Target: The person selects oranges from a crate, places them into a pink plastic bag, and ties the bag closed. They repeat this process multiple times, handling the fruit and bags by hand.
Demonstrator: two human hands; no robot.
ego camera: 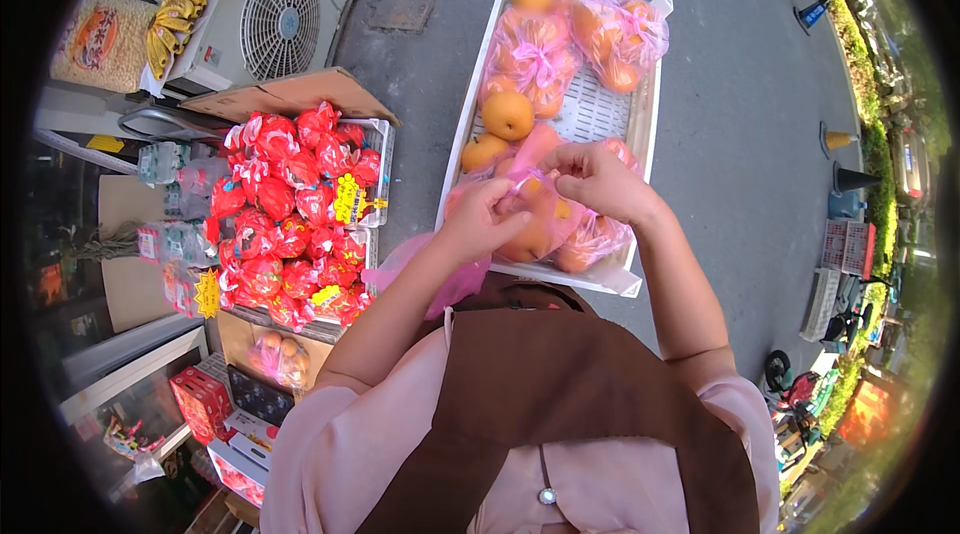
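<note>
A pink plastic bag of yellow-orange pears [529, 240] rests in the near end of a white plastic crate [598, 110]. My left hand [487, 217] pinches its gathered top from the left, and my right hand [600, 180] grips the film from the right. Further up the crate, a knotted bag of pears [531, 61] lies beside another tied bag [616, 42]. Loose pears, one of them a round pear [508, 116], sit left of centre. At the near right corner is one more bagged bundle [589, 245]. An empty-looking pink bag [439, 275] hangs below my left forearm.
On the left, crates hold fruit in red wrapping [292, 211], backed by a cardboard sheet [300, 92]. Beyond stand an air-conditioner outdoor unit [281, 20], bananas [172, 27] and a large snack bag [101, 42]. Traffic cones [855, 179] and parked vehicles line the right.
</note>
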